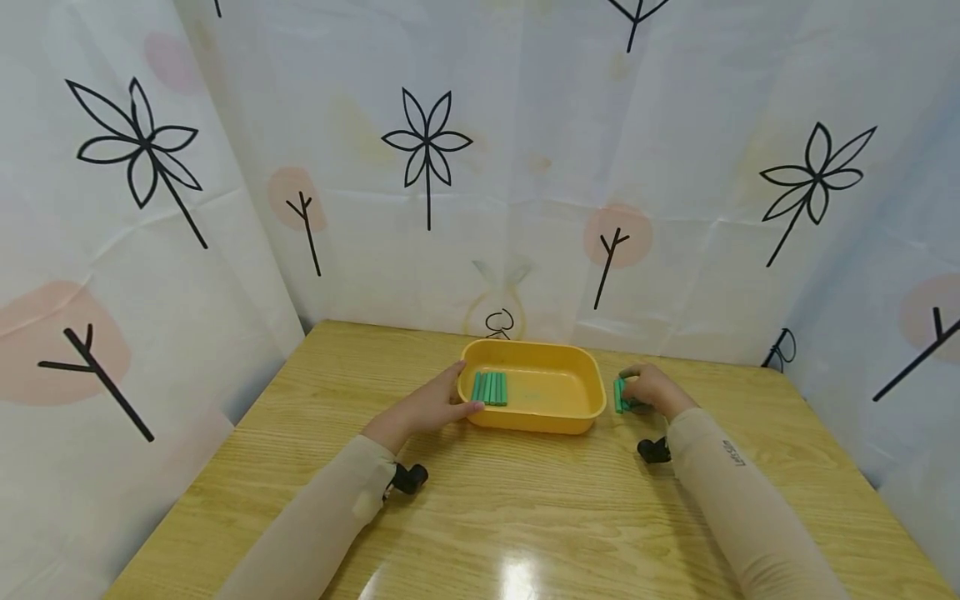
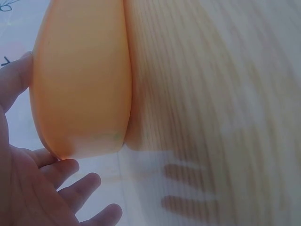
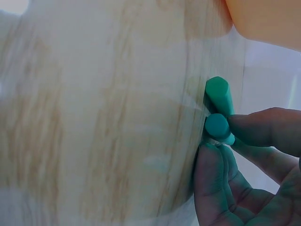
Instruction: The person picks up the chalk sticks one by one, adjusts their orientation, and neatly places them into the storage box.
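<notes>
A yellow plastic basin [image 1: 532,422] stands on the table near the back wall. Several green chalk sticks [image 1: 490,389] lie side by side in its left end. My left hand [image 1: 423,407] holds that end, the thumb on the near rim and the fingers around the far corner. To the right of the basin, my right hand [image 1: 658,392] is down at the tabletop. It pinches a green chalk stick [image 3: 217,125] between thumb and fingers. Another green stick [image 3: 218,92] lies right beside it on the table, on the basin side. The hand partly hides any further sticks.
The wooden table [image 1: 525,500] stretches toward me, with a light glare near its front. White printed cloth [image 1: 510,167] hangs close behind the basin and at both sides. Small black wrist cameras sit on both sleeves.
</notes>
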Available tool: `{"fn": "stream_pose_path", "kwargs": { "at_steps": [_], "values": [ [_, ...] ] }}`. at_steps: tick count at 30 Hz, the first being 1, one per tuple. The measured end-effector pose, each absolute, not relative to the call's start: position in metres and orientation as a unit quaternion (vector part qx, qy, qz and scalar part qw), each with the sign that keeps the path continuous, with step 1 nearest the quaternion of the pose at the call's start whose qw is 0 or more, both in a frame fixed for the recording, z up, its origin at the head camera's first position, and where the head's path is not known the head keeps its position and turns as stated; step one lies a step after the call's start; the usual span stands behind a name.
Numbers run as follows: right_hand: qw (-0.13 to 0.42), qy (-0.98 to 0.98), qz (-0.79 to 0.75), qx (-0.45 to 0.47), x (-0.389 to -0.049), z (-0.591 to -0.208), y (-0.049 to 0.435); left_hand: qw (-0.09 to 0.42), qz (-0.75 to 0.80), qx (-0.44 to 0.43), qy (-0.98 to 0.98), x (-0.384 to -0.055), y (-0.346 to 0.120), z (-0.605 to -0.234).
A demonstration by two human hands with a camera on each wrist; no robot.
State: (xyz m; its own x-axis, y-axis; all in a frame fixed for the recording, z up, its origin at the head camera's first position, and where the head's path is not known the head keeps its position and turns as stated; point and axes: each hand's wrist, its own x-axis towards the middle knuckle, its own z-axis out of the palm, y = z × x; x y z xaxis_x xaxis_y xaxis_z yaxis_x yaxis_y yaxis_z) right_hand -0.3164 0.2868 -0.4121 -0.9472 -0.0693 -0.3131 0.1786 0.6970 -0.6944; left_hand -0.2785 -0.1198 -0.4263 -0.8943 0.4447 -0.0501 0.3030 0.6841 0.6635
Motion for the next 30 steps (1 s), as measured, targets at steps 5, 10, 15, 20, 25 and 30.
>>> {"fn": "stream_pose_path", "kwargs": {
  "at_steps": [5,10,15,20,25,30],
  "values": [
    [0.164,0.91,-0.378,0.032,-0.315,-0.412,0.288,0.102,0.346,0.206,0.91,-0.279,-0.119,-0.427],
    [0.171,0.904,-0.389,0.04,-0.313,-0.412,0.29,0.1,0.345,0.207,0.91,-0.279,-0.119,-0.428],
    [0.172,0.892,-0.416,0.047,-0.31,-0.413,0.292,0.104,0.347,0.202,0.91,-0.278,-0.119,-0.427],
    [0.172,0.884,-0.432,0.044,-0.306,-0.413,0.295,0.105,0.35,0.198,0.909,-0.278,-0.119,-0.428],
    [0.169,0.885,-0.433,0.041,-0.302,-0.409,0.296,0.104,0.35,0.195,0.91,-0.279,-0.12,-0.428],
    [0.172,0.887,-0.425,0.044,-0.299,-0.402,0.296,0.102,0.346,0.199,0.911,-0.279,-0.12,-0.428]
  ]
}}
